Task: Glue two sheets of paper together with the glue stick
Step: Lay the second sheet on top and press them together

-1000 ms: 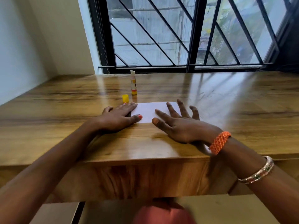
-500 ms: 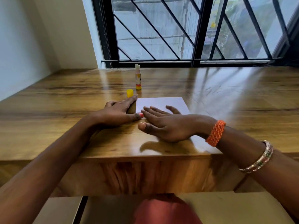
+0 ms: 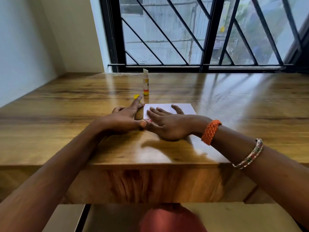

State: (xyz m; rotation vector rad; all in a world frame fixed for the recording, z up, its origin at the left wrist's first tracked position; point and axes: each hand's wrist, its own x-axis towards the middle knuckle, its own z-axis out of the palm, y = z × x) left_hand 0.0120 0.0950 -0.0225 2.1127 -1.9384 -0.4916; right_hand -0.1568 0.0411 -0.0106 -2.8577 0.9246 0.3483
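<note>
White paper (image 3: 185, 108) lies flat on the wooden table (image 3: 250, 114); I cannot tell whether it is one sheet or two stacked. My right hand (image 3: 168, 124) rests palm down on its left part, fingers spread. My left hand (image 3: 124, 118) lies flat on the table beside the paper's left edge, its thumb meeting my right thumb. The uncapped glue stick (image 3: 146, 82) stands upright behind the paper. Its yellow cap (image 3: 136, 96) sits on the table, partly hidden behind my left fingertips.
A window with black bars (image 3: 200, 39) runs along the table's far edge. A white wall (image 3: 25, 47) closes the left side. The table's front edge (image 3: 150, 166) is just below my wrists.
My right hand has slid leftward across the paper until its thumb meets my left thumb. My left hand has stayed at the paper's left edge. The view has shifted slightly.
</note>
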